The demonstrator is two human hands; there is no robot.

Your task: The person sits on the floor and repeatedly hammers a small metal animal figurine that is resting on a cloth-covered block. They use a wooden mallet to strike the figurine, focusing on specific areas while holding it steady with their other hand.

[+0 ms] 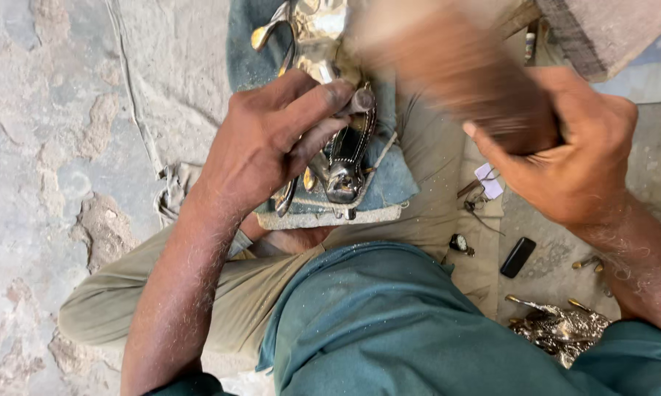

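Left hand (272, 136) pinches a small punch (361, 100) upright against the shiny metal figurine (341, 158), which lies on a blue cloth pad (389, 183) across the lap (cushions it). Right hand (572, 147) is clenched around a blurred wooden mallet (455, 66).

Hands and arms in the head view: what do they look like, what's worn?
Both arms are bare from the elbow down, hairy and dusted with fine grit. No gloves, rings or watch show on the left hand or the right hand. A teal shirt ends in short sleeves at the upper arms; the trousers are khaki.
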